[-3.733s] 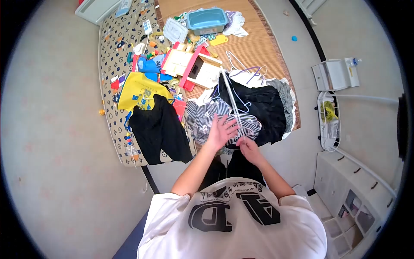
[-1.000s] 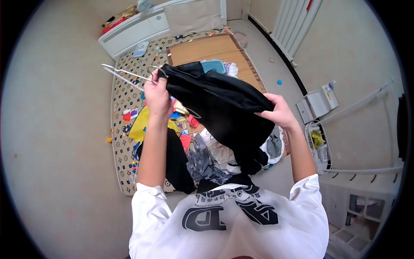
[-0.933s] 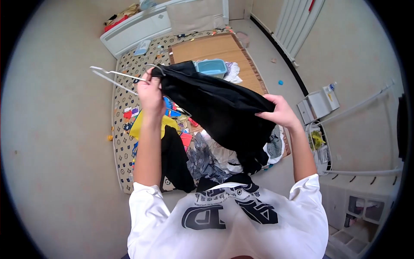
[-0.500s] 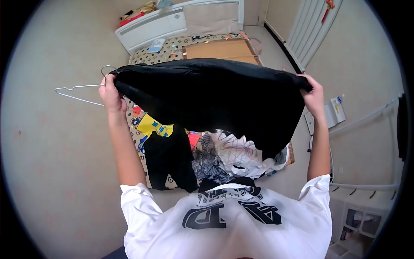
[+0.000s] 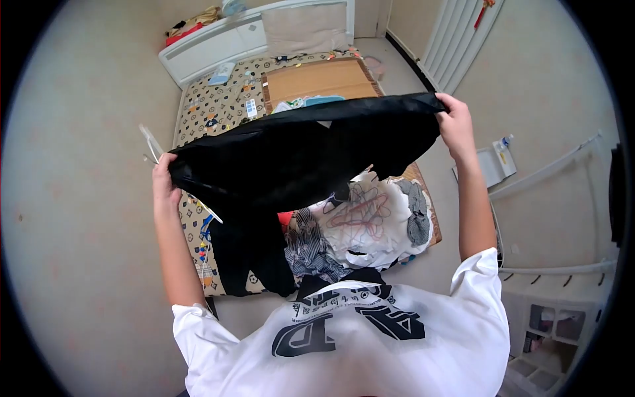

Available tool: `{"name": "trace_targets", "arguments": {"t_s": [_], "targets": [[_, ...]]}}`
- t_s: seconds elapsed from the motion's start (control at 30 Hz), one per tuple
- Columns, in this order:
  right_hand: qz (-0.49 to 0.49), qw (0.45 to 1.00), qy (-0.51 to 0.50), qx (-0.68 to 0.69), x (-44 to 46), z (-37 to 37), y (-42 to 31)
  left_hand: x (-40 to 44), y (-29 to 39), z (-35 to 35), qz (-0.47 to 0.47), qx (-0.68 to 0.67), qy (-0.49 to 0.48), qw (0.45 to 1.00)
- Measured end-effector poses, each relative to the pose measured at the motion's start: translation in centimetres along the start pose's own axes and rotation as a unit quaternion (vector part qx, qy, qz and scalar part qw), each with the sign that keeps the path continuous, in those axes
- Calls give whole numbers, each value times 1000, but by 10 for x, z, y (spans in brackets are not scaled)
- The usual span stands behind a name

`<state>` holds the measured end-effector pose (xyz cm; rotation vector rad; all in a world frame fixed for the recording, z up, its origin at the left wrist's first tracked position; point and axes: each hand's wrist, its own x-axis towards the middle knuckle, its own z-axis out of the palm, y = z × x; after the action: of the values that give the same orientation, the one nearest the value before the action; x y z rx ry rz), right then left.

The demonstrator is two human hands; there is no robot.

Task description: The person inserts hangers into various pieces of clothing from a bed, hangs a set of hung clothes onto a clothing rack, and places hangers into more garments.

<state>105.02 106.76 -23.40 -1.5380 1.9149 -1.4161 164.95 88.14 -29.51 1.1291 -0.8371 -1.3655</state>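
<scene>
A wide black garment (image 5: 297, 149) is stretched in the air above the bed; its cut is hard to make out. My left hand (image 5: 165, 180) is closed on its left end and also has a light-coloured wire hanger (image 5: 151, 141) with it, partly hidden by the hand and cloth. At the upper right corner, my right hand (image 5: 456, 127) pinches the garment's edge. Below the held cloth, another black garment (image 5: 251, 255) lies on the bed. Beside it are a striped garment (image 5: 311, 245) and white clothing (image 5: 383, 231) with several pinkish hangers (image 5: 360, 215) on top.
The bed (image 5: 225, 102) has a patterned cover, a brown mat (image 5: 324, 79), and a pillow (image 5: 304, 30) against the white headboard (image 5: 218, 46). A grey garment (image 5: 418, 215) lies at the pile's right. On the right stand a pale rail (image 5: 549, 169) and a storage unit (image 5: 552, 324).
The black garment now tilts lower at the left. My left hand has dropped, and my right hand has moved up and left. The hanger has swung to a steeper angle.
</scene>
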Motion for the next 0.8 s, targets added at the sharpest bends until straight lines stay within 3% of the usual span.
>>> {"name": "trace_targets", "arguments": {"t_s": [0.03,0.13,0.17,0.27,0.3,0.4,0.6,0.67,0.77,0.8], "targets": [[25,992,-31,119,3,3,-7,0,1,-2,-17,-7,-1,1000],[56,966,-123,220,9,2,-22,-7,6,-4,-33,-35,-9,999],[107,955,-138,239,5,-1,-29,-10,8,-4,-32,-45,-13,998],[90,956,-210,183,14,-12,-15,-27,20,6,-37,-62,-2,997],[78,971,-187,126,14,-13,-17,-25,19,0,-13,-44,-3,999],[17,975,-132,-179,17,-16,-25,-18,16,-11,53,11,-5,999],[53,977,-202,-37,9,-21,-25,-18,12,-4,98,97,-16,990],[63,974,-193,104,1,-13,-20,-16,7,-7,103,140,-38,984],[47,963,-184,193,-10,2,-24,-4,-2,-13,95,303,13,948],[56,958,-190,208,-14,4,-28,-5,-5,-9,162,334,17,928]]}}
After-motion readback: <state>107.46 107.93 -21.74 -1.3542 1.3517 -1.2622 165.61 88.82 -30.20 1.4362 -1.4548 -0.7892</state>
